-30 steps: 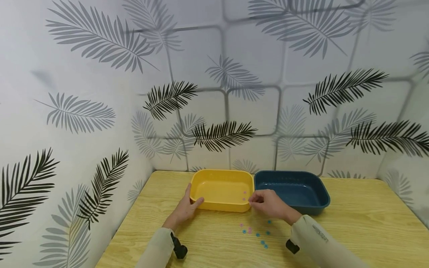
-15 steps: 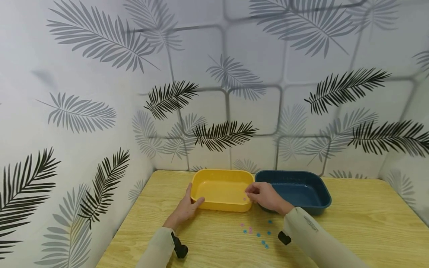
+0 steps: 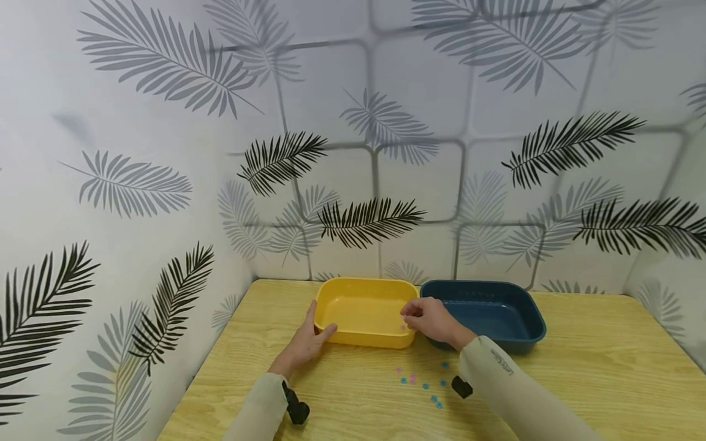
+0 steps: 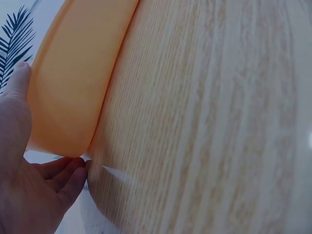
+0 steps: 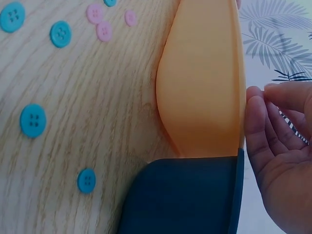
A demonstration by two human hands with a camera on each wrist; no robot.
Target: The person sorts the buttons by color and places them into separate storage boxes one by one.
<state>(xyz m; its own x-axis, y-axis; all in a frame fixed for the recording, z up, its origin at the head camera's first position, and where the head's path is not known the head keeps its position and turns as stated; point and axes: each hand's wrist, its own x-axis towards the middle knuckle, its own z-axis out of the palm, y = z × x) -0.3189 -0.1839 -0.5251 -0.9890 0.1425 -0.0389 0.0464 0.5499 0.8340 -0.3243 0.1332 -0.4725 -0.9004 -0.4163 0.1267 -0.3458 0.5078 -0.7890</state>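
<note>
The left hand (image 3: 305,343) grips a yellow oblong plastic tray (image 3: 355,312) by its eight o'clock corner. At three o'clock, the right hand (image 3: 436,320) presses thumb and fingertip together; pinching what, I cannot tell. Round blue buttons (image 3: 426,386) and round pink buttons (image 3: 412,380) lie toward five o'clock.

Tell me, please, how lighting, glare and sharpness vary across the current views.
Head view: fairly even light, buttons too small for detail; left wrist view: dimmer, yellow tray tinted orange, white glare at the right picture edge, table grain soft nearby; right wrist view: also dim, tray orange again, buttons fairly crisp.
</note>
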